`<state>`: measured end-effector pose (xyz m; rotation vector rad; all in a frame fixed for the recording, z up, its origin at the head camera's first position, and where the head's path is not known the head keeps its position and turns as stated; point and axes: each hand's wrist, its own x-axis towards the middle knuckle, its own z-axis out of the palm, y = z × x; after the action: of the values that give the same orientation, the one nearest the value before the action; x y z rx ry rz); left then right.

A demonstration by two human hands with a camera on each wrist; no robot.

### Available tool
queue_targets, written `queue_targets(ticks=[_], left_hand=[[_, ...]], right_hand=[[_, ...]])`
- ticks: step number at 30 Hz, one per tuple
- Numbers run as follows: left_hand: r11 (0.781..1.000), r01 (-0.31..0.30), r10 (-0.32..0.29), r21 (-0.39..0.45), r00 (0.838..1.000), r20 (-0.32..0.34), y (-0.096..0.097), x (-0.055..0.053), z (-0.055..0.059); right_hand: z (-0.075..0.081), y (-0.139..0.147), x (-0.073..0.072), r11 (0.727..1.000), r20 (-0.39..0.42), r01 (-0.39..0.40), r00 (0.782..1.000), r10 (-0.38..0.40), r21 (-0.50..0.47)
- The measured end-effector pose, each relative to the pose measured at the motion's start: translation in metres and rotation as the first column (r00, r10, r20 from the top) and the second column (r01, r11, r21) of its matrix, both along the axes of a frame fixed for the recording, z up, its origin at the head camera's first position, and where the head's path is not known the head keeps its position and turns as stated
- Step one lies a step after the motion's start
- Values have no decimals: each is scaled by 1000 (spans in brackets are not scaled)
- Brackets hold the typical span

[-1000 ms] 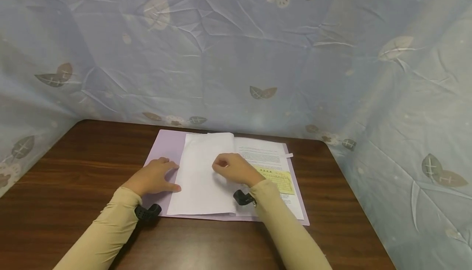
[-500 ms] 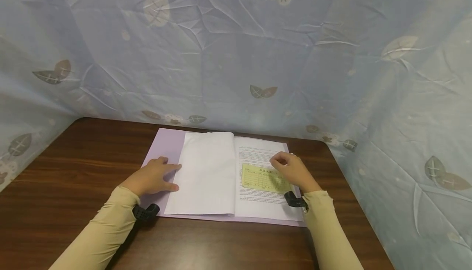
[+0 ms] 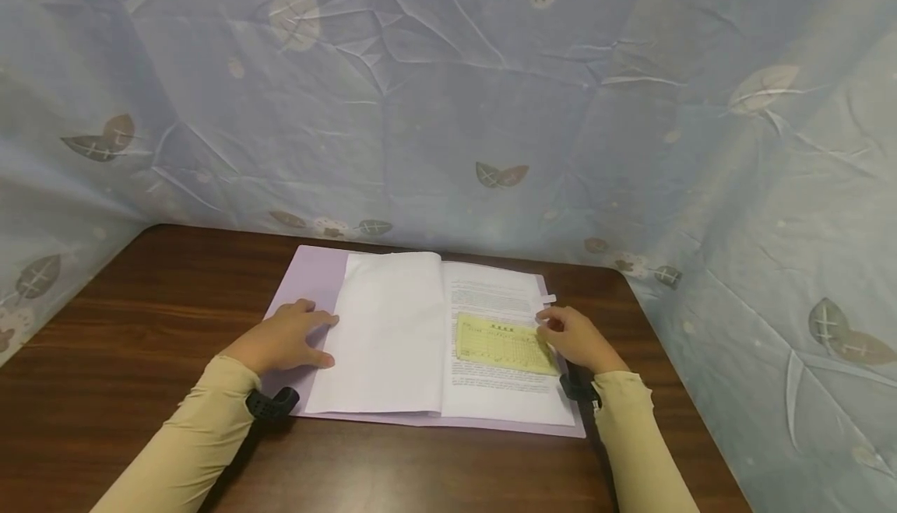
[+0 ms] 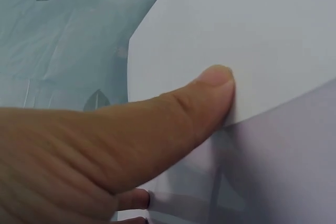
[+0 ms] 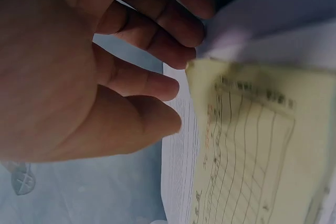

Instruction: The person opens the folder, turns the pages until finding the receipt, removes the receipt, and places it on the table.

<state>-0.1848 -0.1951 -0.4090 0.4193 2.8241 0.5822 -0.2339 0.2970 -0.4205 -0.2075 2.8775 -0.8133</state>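
An open lilac folder lies on the table with white sheets in it. A blank white page is turned over to the left side. At that page's left edge rests my left hand, fingers spread and thumb on the paper, as the left wrist view shows. On the right lies a printed page with a yellow form slip across it. My right hand hovers at the slip's right end. In the right wrist view its fingers are loosely bent, thumb and index fingertips apart from the slip.
A white tab sticks out past the folder's right edge. The dark wooden table runs around the folder. A pale blue patterned curtain hangs behind the table and along its sides.
My right hand has moved from above the blank page rightward, across the yellow slip to its right end, uncovering most of the slip. The left hand has stayed nearly in place.
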Motion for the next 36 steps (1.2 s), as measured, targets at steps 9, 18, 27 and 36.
queue_targets(ticks=[9,18,27,36], left_hand=[[1000,0,0,-15,1000,-11,-1,2,0],[1000,9,-9,-7,999,-32,1,4,2],[998,62,-62,26,998,-19,-2,1,-1],[997,69,-68,19,997,-24,-2,0,-1]], right_hand=[[-2,-1,1,1000,1,-9,1000,9,24],[-4,-1,1,1000,12,-11,1000,11,13],[-4,-4,1,1000,37,-6,999,6,2],[-6,-1,-1,1000,6,-6,1000,7,-15]])
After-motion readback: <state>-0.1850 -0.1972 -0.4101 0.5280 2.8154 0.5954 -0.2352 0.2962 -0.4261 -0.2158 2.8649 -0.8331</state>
